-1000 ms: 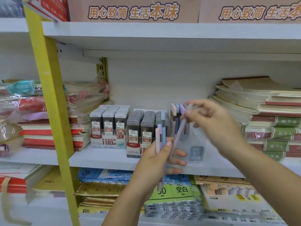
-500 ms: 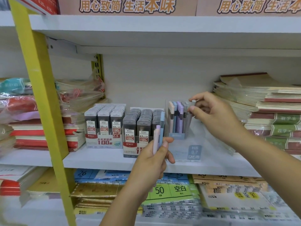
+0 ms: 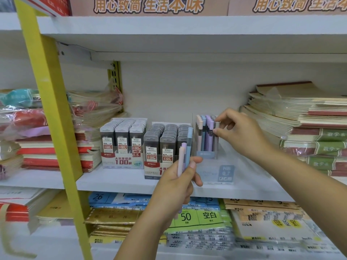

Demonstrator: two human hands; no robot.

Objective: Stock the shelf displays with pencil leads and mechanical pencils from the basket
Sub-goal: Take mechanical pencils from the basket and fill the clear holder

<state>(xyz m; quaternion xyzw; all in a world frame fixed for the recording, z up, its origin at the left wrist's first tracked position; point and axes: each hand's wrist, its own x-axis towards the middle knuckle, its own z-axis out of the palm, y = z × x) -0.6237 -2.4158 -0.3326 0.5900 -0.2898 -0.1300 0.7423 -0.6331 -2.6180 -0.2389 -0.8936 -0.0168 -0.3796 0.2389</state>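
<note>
Far left: wrapped notebook stacks (image 3: 47, 147), not task items. Past the yellow upright (image 3: 54, 113), on the white shelf (image 3: 116, 182):

- 0.5 lead box (image 3: 123, 147): three columns packed to the back, looks full.
- 0.7 lead box (image 3: 165, 147), just beside it: looks the same, though the left hand hides its lower right corner. Leads look done as far as visible.
- Left hand (image 3: 176, 186): in front of the 0.7 box, fingers curled round a bundle of three pencils (image 3: 185, 154) (pink, purple, blue), held upright. My read is that these are waiting to go in.
- Clear pencil rack (image 3: 207, 153), next right: upright pencils fill only the back. The front section down to the HB 0.7 label (image 3: 225, 173) shows none.
- Right hand (image 3: 242, 136): at the rack's right end, thumb and forefinger pinching the top of a grey pencil (image 3: 217, 127) standing in the row. It looks seated or nearly so; can't tell if it has bottomed out.

Far right: more notebook stacks (image 3: 309, 132).

The basket isn't in frame, so stock beyond those three pencils is unknown. Estimate: leads finished, pencils part way, with three or more insertions left.
</note>
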